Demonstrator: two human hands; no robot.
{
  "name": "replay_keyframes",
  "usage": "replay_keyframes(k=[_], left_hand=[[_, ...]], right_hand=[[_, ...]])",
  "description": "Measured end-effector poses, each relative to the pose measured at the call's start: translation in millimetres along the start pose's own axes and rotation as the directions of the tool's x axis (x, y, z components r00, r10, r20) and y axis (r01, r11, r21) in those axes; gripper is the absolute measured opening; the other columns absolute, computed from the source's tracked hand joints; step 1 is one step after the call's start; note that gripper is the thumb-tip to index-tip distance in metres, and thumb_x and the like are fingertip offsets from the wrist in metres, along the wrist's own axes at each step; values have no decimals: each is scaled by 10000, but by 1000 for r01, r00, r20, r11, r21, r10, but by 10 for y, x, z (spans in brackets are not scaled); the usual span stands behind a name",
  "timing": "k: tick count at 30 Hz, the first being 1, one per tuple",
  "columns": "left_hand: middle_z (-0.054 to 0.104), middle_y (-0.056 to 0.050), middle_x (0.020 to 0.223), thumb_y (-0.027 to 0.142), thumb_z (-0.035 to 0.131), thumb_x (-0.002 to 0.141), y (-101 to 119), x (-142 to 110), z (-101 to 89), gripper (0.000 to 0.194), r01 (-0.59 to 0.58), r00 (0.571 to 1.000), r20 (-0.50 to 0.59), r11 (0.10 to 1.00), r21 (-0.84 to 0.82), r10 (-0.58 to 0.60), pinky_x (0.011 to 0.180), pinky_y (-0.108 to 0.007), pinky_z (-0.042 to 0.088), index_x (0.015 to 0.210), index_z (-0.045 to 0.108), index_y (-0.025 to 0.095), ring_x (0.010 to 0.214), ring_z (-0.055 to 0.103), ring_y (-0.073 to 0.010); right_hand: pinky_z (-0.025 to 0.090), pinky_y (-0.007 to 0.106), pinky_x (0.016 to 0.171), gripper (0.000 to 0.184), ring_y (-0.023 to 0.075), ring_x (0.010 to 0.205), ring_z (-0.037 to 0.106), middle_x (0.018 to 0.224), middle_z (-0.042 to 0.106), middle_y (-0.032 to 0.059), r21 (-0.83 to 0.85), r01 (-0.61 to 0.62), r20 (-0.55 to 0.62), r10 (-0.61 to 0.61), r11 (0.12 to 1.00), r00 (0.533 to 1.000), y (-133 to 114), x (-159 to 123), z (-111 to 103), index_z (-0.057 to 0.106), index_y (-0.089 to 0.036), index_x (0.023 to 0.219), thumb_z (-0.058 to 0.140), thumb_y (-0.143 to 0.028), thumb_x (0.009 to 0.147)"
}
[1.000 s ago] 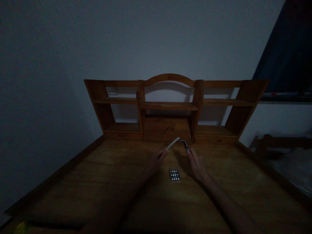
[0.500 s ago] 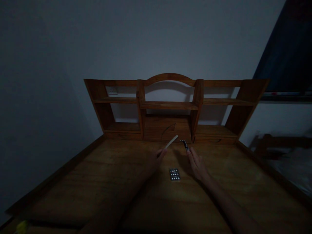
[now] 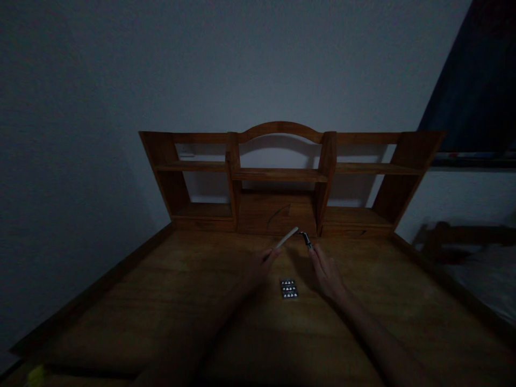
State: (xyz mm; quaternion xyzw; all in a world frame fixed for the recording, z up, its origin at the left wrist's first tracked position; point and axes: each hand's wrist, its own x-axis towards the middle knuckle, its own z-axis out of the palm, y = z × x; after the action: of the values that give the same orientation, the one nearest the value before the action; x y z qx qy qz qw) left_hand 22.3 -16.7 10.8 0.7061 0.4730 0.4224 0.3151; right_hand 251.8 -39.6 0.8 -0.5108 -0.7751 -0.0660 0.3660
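Note:
My left hand (image 3: pixel 260 267) is closed around a pale slim stick (image 3: pixel 287 237), its kind not clear in this dim light. The stick slants up and to the right. In my closed right hand (image 3: pixel 323 269) is a slim tool with a dark bent neck (image 3: pixel 306 239), whose tip points left towards the stick's upper end. Those two ends are close; I cannot tell whether they touch. Lower down, between my forearms, a small dark block with three rows of bright spots (image 3: pixel 289 288) lies on the wooden desk (image 3: pixel 181 301).
A wooden shelf unit (image 3: pixel 278 174) with open compartments stands at the desk's back, against a pale wall (image 3: pixel 242 64). Raised edges run along both sides of the desk. Something yellow (image 3: pixel 35 374) shows at the bottom left corner. A dark window-like panel (image 3: pixel 475 86) is at upper right.
My left hand has moved slightly right, bringing the stick's upper end up to the bent tip of the tool. My right hand has hardly moved.

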Motion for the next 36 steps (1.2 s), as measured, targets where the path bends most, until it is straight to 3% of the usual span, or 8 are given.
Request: replay_keyframes(k=[10, 14, 21, 24, 27, 30, 36], left_hand=[[568, 6, 691, 563, 362, 889, 28, -33, -20, 502, -57, 998, 23, 998, -23, 57, 602, -244, 383, 763, 617, 149, 665, 512, -145], [614, -12, 762, 557, 359, 891, 87, -55, -38, 497, -50, 999, 11, 998, -33, 50, 643, -258, 410, 805, 638, 155, 721, 543, -166], [599, -7, 715, 606, 345, 868, 69, -38, -30, 539, 0, 1000, -22, 1000, 8, 0, 637, -262, 416, 816, 648, 164, 711, 536, -176], [594, -4, 735, 591, 350, 879, 35, -26, -36, 526, -13, 1000, -28, 1000, 12, 13, 642, -255, 404, 818, 641, 158, 707, 529, -163], [580, 0, 711, 572, 349, 893, 18, -31, -34, 515, -37, 999, 1, 999, 0, 37, 613, -245, 384, 782, 627, 153, 678, 517, -149], [594, -13, 710, 558, 332, 903, 20, -41, -30, 523, -29, 999, 37, 999, -22, 30, 600, -253, 383, 773, 627, 147, 673, 525, -156], [616, -17, 750, 548, 350, 904, 46, -49, -56, 502, -28, 999, 39, 999, -43, 29, 622, -265, 393, 790, 630, 148, 688, 537, -159]], right_hand=[[462, 367, 739, 501, 250, 822, 616, 1160, 604, 179, -83, 59, -14, -60, 995, 998, 138, -35, 109, 543, -146, 1246, 154, -322, 984], [459, 424, 747, 518, 291, 868, 611, 1184, 587, 222, -106, 94, -20, -97, 990, 995, 142, -64, 110, 563, -114, 1221, 139, -279, 972], [462, 410, 741, 567, 299, 871, 620, 1059, 644, 204, -48, 28, -20, -29, 998, 999, 42, -40, 29, 558, -128, 1219, 111, -374, 971], [458, 423, 730, 599, 306, 840, 625, 1095, 627, 227, -51, 29, -6, -29, 998, 1000, -2, -19, -6, 574, -106, 1192, 86, -369, 968], [461, 402, 667, 562, 287, 738, 628, 1053, 640, 224, -9, -27, -3, 27, 1000, 1000, -32, -6, -29, 544, -96, 1231, 127, -369, 971], [464, 384, 661, 498, 286, 759, 626, 1001, 651, 200, 25, -47, -21, 48, 999, 999, -25, -3, -28, 525, -123, 1262, 212, -374, 966], [462, 406, 677, 492, 281, 759, 614, 1110, 598, 222, -23, 70, -13, -70, 997, 997, -7, -6, -30, 582, -134, 1192, 179, -298, 962]])
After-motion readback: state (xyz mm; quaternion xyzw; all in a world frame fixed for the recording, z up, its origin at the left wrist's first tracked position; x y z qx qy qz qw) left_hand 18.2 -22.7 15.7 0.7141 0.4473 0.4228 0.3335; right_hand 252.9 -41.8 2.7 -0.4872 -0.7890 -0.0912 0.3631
